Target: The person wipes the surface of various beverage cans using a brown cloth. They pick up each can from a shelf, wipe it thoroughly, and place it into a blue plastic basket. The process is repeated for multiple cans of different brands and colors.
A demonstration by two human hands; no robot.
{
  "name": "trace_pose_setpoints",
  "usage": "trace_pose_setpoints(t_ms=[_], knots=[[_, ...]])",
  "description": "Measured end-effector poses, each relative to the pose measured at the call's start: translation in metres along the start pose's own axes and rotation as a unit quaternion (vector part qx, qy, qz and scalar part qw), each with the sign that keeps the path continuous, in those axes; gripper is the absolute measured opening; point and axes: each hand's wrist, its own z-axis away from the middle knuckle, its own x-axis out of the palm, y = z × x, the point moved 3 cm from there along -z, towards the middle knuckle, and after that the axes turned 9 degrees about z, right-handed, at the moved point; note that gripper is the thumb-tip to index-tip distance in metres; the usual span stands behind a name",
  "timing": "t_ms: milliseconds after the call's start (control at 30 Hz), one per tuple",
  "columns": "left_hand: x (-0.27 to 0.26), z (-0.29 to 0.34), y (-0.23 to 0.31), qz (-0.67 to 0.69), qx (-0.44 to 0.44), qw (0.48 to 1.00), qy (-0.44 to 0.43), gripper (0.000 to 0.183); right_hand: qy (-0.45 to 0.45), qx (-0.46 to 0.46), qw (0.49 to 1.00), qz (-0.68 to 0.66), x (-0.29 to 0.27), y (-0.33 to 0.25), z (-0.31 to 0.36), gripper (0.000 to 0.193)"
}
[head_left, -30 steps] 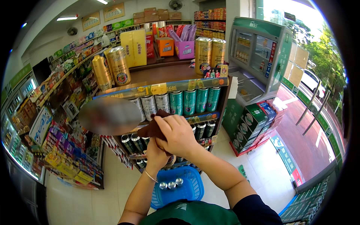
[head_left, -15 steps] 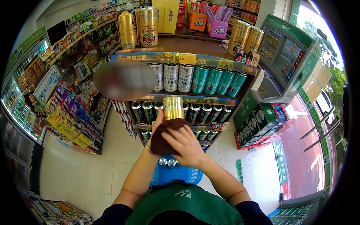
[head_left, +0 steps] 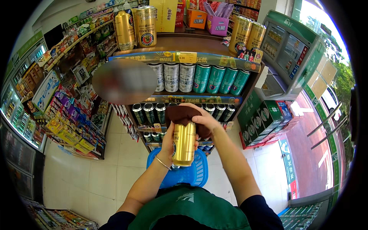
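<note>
Pale floor [head_left: 103, 172] gives room to move at the left. The left hand [head_left: 166, 147] curls around a gold can [head_left: 184, 147], up above a blue basket [head_left: 202, 165], near the shelf edge [head_left: 226, 100]. The can's long way runs up and down in view, near end toward the green apron [head_left: 165, 211]. A brown cloth [head_left: 179, 114] covers its far end; the right hand [head_left: 207, 120], partly closed, holds it.

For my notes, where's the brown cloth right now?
In the head view, the brown cloth is near centre, in the right hand, at the far end of the gold can.
</note>
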Motion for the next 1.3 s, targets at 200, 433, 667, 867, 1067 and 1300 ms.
trace_pose_setpoints(t_ms=[200, 433, 667, 867, 1067, 1300], knots=[[-0.015, 0.006, 0.017, -0.23, 0.054, 0.965, 0.109, 0.05, 0.159, -0.039, 0.961, 0.222, 0.01, -0.004, 0.009, 0.049], [-0.003, 0.003, 0.013, -0.188, 0.099, 0.964, 0.162, 0.044, 0.313, -0.203, 0.794, 0.479, 0.029, -0.022, -0.001, 0.023], [-0.007, 0.0, 0.026, -0.127, 0.176, 0.966, 0.142, 0.048, 0.265, -0.215, 0.832, 0.437, 0.064, 0.006, 0.031, 0.05], [0.011, 0.005, 0.041, 0.013, 0.049, 0.996, -0.077, 0.096, 0.212, -0.211, 0.752, 0.587, 0.12, 0.031, 0.07, 0.059], [-0.007, 0.001, 0.039, -0.194, 0.477, 0.848, 0.12, 0.064, 0.3, -0.014, 0.937, -0.18, 0.071, 0.037, 0.028, 0.049], [0.001, 0.025, 0.015, -0.554, 0.442, 0.706, 0.005, 0.082, 0.307, 0.13, 0.854, -0.399, 0.078, 0.066, 0.054, 0.045]])
